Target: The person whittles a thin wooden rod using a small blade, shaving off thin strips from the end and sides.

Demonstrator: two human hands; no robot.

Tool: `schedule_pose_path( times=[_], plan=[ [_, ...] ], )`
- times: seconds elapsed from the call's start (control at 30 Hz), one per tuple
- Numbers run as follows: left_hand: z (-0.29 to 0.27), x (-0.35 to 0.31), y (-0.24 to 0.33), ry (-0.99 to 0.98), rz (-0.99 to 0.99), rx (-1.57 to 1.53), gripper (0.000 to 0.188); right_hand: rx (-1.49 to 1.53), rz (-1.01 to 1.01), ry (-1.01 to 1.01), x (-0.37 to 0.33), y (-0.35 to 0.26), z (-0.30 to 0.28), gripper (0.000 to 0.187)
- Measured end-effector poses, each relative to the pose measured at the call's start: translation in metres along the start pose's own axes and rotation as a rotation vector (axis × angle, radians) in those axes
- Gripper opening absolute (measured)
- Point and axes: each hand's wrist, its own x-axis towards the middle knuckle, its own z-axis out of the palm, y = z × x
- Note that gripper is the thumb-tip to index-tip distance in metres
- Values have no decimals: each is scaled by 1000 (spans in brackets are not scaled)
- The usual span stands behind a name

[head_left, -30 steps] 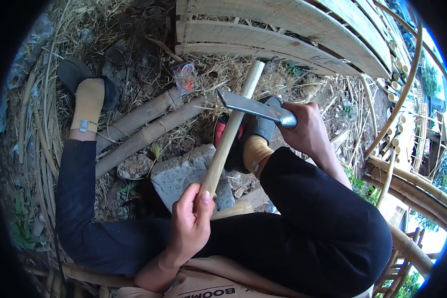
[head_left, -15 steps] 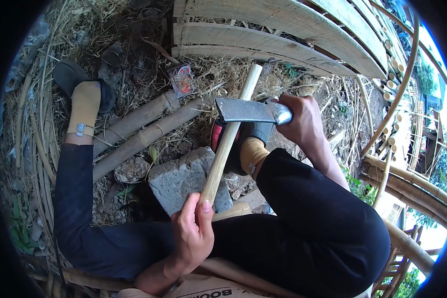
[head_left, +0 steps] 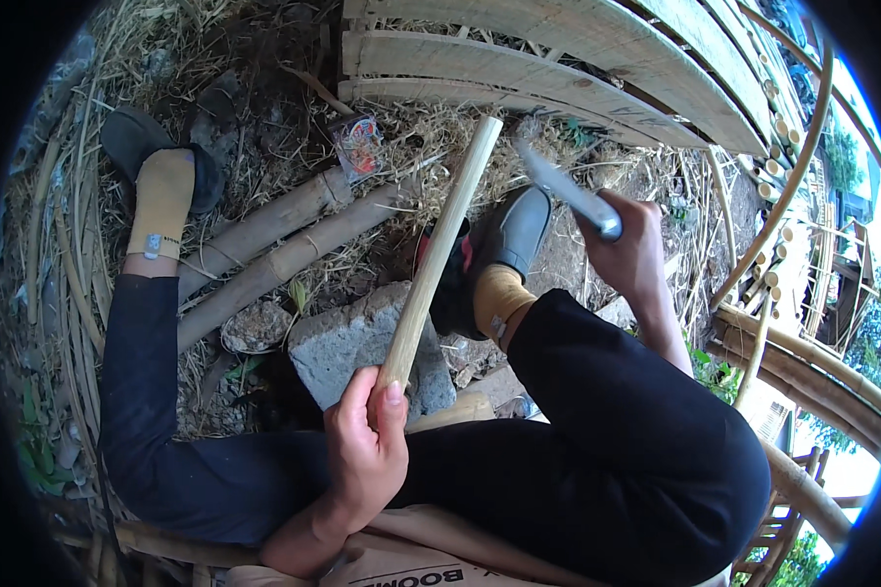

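My left hand [head_left: 367, 448] is closed around the lower end of a pale, peeled wooden stick [head_left: 440, 252]. The stick slants up and away to the right, its far end in the air. To the right of it, my right hand [head_left: 632, 247] grips a chopping knife [head_left: 564, 189] with a broad metal blade. The blade, smeared by motion, points up and left and is apart from the stick. Below the stick lies a rough grey stone block [head_left: 347, 342], partly covered by the stick and my left hand.
My legs spread to either side, with a grey shoe [head_left: 525, 230] close below the knife. Two bamboo poles [head_left: 264, 279] lie left of the block. A slatted wooden panel [head_left: 558, 59] stands ahead. Straw and a red packet [head_left: 358, 149] cover ground beyond; bamboo framing [head_left: 803, 489] rises at right.
My right hand has moved right, lifting the knife off the stick, and the blade has turned edge-on. The stick has shifted slightly left in my left hand.
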Motion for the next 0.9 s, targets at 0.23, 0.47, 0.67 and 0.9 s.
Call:
schedule_pose_path(
  times=[0.23, 0.47, 0.67, 0.9],
  plan=[
    [4, -2, -5, -99, -72, -120, 30, -89, -162, -105, 4, -18, 31, 11],
    [1, -1, 3, -199, -212, -374, 32, -59, -156, -77, 13, -9, 40, 20],
    [0, 1, -1, -154, -202, -359, 29, -94, -227, 66, 23, -14, 41, 29],
    [-5, 1, -1, -167, -181, -379, 27, -184, -221, 43, 28, -16, 37, 17]
  ],
)
